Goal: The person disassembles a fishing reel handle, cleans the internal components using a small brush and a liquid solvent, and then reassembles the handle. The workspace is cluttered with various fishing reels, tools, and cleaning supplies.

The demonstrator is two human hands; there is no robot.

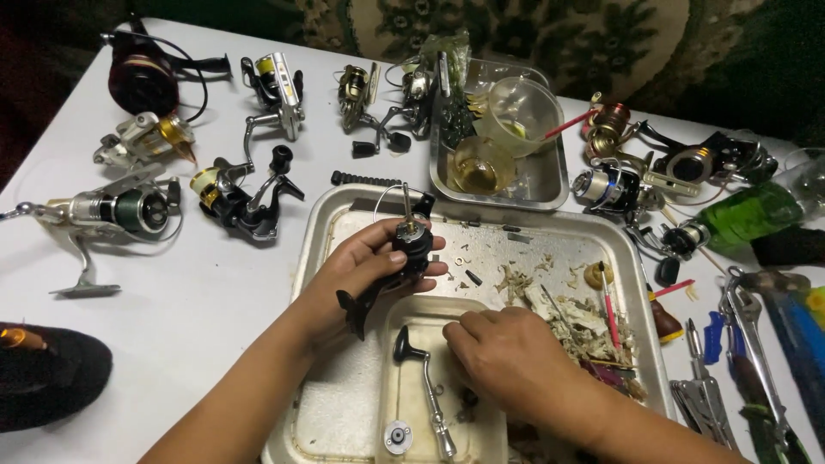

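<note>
Two hands work over the large dented metal tray [344, 215] on the white bench [172, 292]. Your left hand [357, 266] comes in from the lower left, forearm angled up, its fingers [430, 268] curled tight around the black spinning reel body [411, 245], which stands above the tray's middle with its thin shaft pointing up and its foot sticking down past your palm. Your right hand [507, 348] lies knuckles up over the shallow clear plastic container [412, 314] at the tray's near edge; its fingers are bent downward, and you cannot tell whether they pinch anything. Just left of that hand, a silver crank handle with a black knob [425, 387] lies in the container. Shreds of pale debris [576, 322] crowd the tray's right side, while its left side is bare. Several other fishing reels [245, 193] ring the tray's far and left edges, and steel pliers [748, 344] lie to the right.
</note>
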